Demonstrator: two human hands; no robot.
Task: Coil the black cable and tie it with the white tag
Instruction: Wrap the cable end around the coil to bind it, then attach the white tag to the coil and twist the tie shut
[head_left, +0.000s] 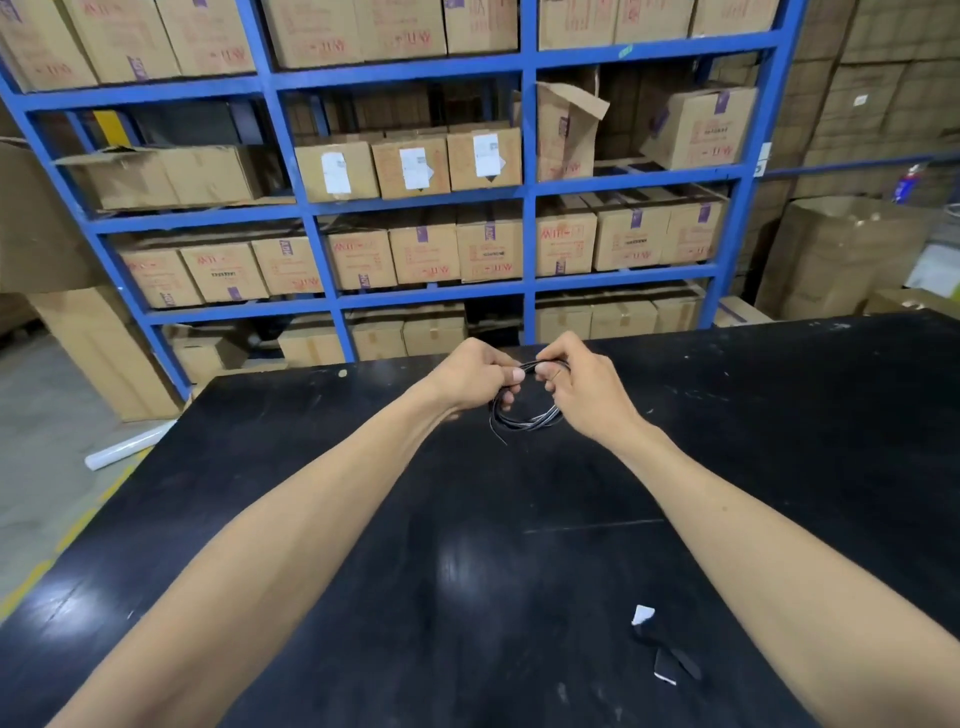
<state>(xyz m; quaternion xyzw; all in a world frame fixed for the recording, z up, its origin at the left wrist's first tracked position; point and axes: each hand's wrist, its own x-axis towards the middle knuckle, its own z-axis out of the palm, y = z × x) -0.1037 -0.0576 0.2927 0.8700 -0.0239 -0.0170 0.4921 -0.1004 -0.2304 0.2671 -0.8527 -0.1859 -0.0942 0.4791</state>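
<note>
Two bare hands hold a coiled black cable above a black table.

Both arms reach toward the middle of the frame, where the left hand (475, 376) and right hand (582, 387) pinch the top of the black cable (524, 418) between thumbs and fingers, closed tight on it side by side. The loops hang below the grip, sagging toward the table (311, 467), and a loose end trails off at the lower left of the coil. Whether it touches the tabletop I cannot tell. A small white tag (642, 614) lies on the table at the lower right, well apart from the hands, beside some dark scraps (675, 662). Blue shelving (527, 234) with cardboard boxes (423, 249) fills the upper frame.
</note>
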